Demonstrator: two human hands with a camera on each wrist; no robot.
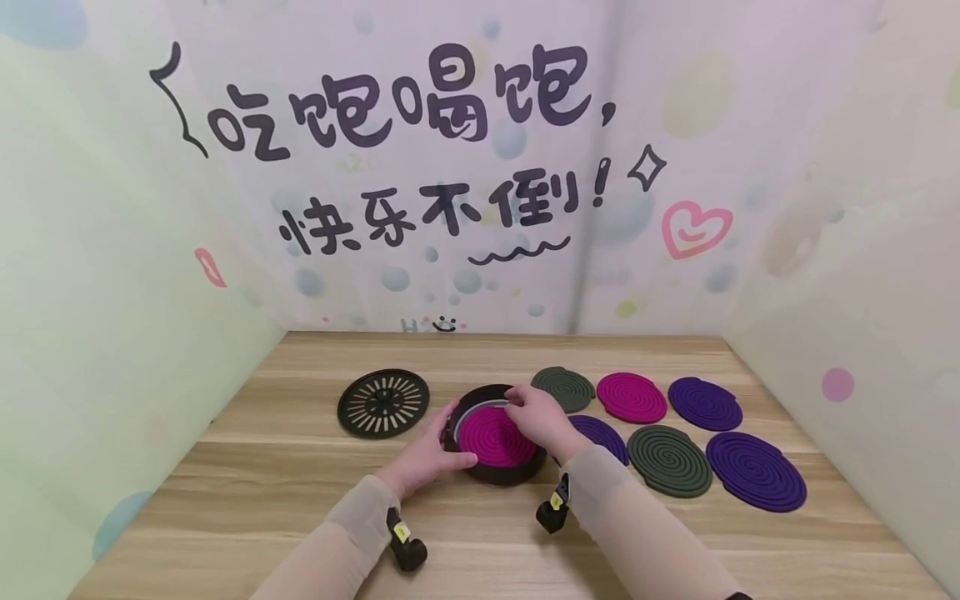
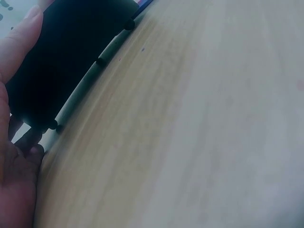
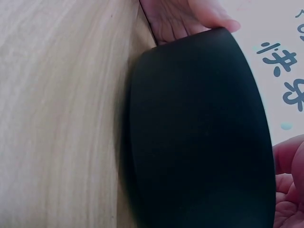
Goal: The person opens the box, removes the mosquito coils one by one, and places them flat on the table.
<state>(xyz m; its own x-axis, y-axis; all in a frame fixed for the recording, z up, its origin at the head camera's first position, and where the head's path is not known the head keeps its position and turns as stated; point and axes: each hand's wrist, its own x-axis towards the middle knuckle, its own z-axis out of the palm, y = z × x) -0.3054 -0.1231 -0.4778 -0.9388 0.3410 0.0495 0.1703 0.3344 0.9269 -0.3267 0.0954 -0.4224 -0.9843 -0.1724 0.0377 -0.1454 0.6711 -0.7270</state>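
Note:
A round black mosquito coil holder stands on the table with a magenta mosquito coil lying inside it. My left hand grips the holder's left side, thumb over the near rim. In the left wrist view, small feet show under the dark wall. Over the far right part of the holder, my right hand bends its fingers down to the inner edge by the coil. The holder's wall fills the right wrist view and hides those fingertips, so I cannot tell whether they pinch the coil.
Left of the holder lies a black slotted lid. To the right are a magenta coil, dark green coils and purple coils in two rows; one purple coil is partly behind my right wrist. A printed curtain closes the back.

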